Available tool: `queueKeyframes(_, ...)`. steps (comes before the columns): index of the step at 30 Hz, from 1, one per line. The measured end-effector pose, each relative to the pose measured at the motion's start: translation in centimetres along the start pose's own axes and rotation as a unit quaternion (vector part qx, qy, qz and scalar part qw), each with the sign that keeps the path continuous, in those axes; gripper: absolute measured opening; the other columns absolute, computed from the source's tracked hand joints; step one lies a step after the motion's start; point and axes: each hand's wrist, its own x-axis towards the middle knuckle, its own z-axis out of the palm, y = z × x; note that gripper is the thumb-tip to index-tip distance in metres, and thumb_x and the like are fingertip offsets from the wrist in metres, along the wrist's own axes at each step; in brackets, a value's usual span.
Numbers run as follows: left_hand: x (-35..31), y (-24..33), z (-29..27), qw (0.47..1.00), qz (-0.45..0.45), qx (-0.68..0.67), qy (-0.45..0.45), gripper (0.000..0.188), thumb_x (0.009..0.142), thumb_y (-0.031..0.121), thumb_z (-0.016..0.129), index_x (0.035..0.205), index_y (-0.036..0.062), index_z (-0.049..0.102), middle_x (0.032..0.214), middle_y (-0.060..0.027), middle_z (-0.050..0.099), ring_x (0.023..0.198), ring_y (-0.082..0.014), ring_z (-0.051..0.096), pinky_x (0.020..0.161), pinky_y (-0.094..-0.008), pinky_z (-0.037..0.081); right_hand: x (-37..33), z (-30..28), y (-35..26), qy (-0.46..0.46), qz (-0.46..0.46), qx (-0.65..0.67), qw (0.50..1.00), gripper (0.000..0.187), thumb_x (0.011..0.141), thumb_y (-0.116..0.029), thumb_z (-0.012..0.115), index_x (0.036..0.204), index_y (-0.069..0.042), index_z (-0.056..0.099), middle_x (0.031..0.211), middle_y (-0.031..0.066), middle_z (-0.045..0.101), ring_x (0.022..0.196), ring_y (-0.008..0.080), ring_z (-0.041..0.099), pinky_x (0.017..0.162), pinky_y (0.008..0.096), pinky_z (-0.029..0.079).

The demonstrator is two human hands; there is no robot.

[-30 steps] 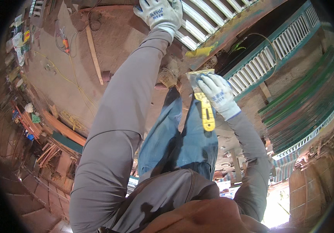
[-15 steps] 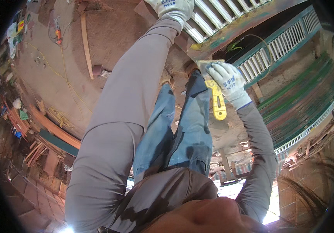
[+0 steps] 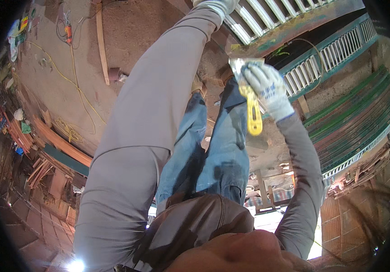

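Observation:
In a white work glove, my right hand [image 3: 265,88] is closed around a putty knife [image 3: 254,113] with a yellow, slotted handle. Its flat metal blade [image 3: 240,65] points away from me, past my fingertips, and looks apart from the panel. My left arm reaches far forward, and only the cuff and back of my gloved left hand [image 3: 222,6] show at the top edge. The fingers of that hand are cut off, so whether it grips anything is hidden. Beside it is a white-slatted panel [image 3: 272,34] with a worn, paint-stained frame.
A second slatted panel [image 3: 310,72] with a green frame lies to the right. Nearer on that side are green and brown long slats [image 3: 349,122]. On the left are a wooden strip [image 3: 102,45], an orange power tool [image 3: 68,34], yellow cord [image 3: 75,86] and stacked boards [image 3: 63,143].
My left hand has moved farther forward, mostly out of the top edge. My right hand has shifted slightly, with the putty knife still in it and more of its blade showing.

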Motion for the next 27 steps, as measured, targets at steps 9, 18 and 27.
queueKeyframes(9,0.1,-0.1,0.2,1.0,-0.003,-0.014,0.013,0.064,0.085,0.047,0.049,0.136,0.0075,0.048,0.128,-0.0193,0.051,0.117,-0.0357,0.045,0.098,-0.0541,0.031,2.1,2.5,-3.1,0.082,0.145,-0.088,0.982,0.039,0.079,-0.019,0.058,0.118,-0.014,0.062,0.119,0.002,0.062,0.107,0.022,0.059,0.089,0.0367,0.048)
queueKeyframes(18,-0.2,-0.2,0.7,0.998,0.007,-0.039,0.046,0.062,0.084,0.046,0.05,0.133,0.007,0.05,0.124,-0.0185,0.051,0.115,-0.0354,0.046,0.097,-0.0534,0.031,2.2,3.0,-2.5,0.032,0.094,-0.094,0.991,0.037,0.08,-0.02,0.056,0.117,-0.016,0.063,0.119,0.0002,0.062,0.11,0.0203,0.058,0.092,0.0362,0.046)
queueKeyframes(27,-0.3,-0.2,-0.5,1.0,-0.002,-0.022,0.009,0.062,0.084,0.046,0.05,0.132,0.0071,0.051,0.126,-0.0188,0.051,0.115,-0.0341,0.047,0.096,-0.0529,0.031,-0.7,-1.5,-2.9,0.075,0.037,-0.004,0.997,0.033,0.077,-0.019,0.062,0.11,-0.016,0.066,0.114,0.0018,0.065,0.107,0.02,0.061,0.091,0.0368,0.048)
